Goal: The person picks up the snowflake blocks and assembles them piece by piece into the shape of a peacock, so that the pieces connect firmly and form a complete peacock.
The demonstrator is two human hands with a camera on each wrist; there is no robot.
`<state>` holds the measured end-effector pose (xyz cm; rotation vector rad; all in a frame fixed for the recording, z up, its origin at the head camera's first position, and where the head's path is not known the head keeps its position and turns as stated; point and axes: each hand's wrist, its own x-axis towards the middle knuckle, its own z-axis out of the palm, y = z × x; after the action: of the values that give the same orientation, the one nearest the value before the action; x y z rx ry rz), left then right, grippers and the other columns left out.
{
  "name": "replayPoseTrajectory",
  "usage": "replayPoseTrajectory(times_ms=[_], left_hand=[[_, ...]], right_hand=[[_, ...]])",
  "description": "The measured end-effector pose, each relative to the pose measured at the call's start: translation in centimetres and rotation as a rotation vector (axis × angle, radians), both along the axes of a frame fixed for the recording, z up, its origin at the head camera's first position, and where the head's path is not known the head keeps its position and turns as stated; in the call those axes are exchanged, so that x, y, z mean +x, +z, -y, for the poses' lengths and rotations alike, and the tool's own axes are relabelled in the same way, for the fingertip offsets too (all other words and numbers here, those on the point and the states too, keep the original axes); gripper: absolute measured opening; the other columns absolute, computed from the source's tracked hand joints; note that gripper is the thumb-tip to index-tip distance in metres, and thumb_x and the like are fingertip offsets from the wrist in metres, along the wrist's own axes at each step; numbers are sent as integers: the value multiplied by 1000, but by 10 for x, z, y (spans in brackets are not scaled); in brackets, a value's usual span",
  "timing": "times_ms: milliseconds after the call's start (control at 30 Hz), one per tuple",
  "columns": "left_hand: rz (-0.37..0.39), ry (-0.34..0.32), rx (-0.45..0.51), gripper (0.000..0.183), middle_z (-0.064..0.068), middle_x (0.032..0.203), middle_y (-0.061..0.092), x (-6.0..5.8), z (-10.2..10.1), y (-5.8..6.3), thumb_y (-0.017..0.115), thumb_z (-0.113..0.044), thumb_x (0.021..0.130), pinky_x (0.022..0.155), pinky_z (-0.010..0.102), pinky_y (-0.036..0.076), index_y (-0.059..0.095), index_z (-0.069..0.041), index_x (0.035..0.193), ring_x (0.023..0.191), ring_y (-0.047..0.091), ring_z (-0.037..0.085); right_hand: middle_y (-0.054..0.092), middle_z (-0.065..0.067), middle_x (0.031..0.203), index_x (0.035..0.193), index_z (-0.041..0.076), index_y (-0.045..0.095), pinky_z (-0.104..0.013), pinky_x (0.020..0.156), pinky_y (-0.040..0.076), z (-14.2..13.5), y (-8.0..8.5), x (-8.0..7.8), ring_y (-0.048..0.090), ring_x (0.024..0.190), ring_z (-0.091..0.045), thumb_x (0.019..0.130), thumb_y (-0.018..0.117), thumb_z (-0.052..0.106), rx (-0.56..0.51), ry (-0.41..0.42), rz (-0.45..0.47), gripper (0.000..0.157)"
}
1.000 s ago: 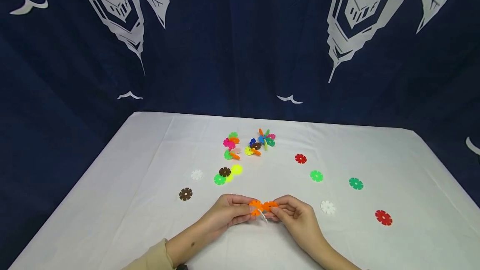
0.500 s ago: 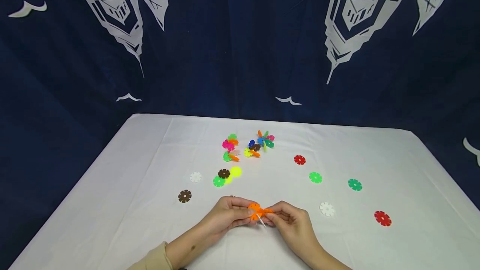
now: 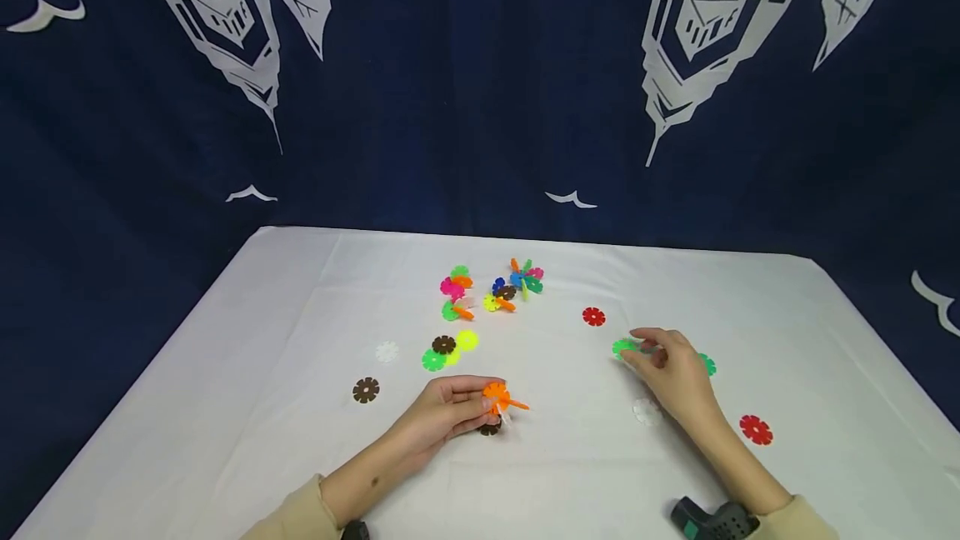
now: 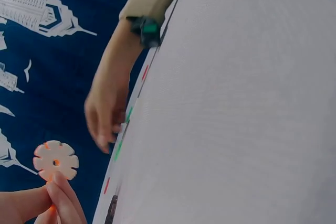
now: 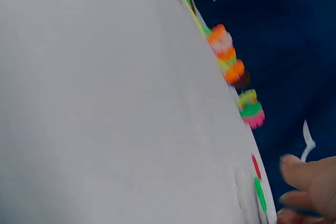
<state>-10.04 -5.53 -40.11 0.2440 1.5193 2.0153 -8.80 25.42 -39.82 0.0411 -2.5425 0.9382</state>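
Note:
My left hand (image 3: 457,407) pinches a small assembly of slotted plastic discs. Its orange discs (image 3: 496,394) are joined at an angle, and a white disc (image 4: 56,153) faces the left wrist camera. A brown disc (image 3: 490,429) shows partly below the left fingers. Over on the right, my right hand (image 3: 678,373) hovers with bent, parted fingers at a light green disc (image 3: 622,347) on the table. In the right wrist view the fingers (image 5: 296,171) appear apart from the green disc (image 5: 260,193). A white disc (image 3: 647,412) lies near the right wrist.
Several joined disc clusters (image 3: 527,277) stand at the back of the white table (image 3: 300,440). Loose discs lie about: a red disc (image 3: 593,317), another red disc (image 3: 756,430), a teal disc (image 3: 708,364), a brown disc (image 3: 366,390) and a white disc (image 3: 387,352).
My right hand has let go of the orange discs and moved right and away from me to the light green disc. The left hand keeps the assembly, shifted slightly left and up.

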Motion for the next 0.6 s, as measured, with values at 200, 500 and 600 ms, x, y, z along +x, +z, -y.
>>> replayPoseTrajectory(times_ms=[200, 500, 600], left_hand=[[-42, 11, -41, 38, 8, 86, 65, -1, -1, 1, 63, 1, 87, 81, 32, 53, 55, 6, 123, 80, 67, 21], [-13, 16, -25, 30, 17, 102, 66, 1, -2, 1, 64, -2, 87, 82, 34, 52, 60, 10, 114, 79, 67, 19], [-12, 22, -35, 30, 17, 102, 66, 1, -2, 2, 64, -3, 87, 80, 33, 52, 61, 9, 114, 79, 67, 20]], right_hand=[[51, -12, 84, 93, -5, 60, -35, 60, 41, -15, -1, -15, 45, 72, -24, 75, 78, 11, 131, -17, 174, 30], [56, 2, 64, 79, 5, 61, -23, 47, 40, -6, -3, -11, 47, 56, -12, 78, 74, 1, 12, 70, 88, 14], [61, 1, 68, 78, 5, 62, -21, 48, 45, 10, 0, -4, 52, 55, -11, 78, 73, -2, -111, 181, 67, 13]])
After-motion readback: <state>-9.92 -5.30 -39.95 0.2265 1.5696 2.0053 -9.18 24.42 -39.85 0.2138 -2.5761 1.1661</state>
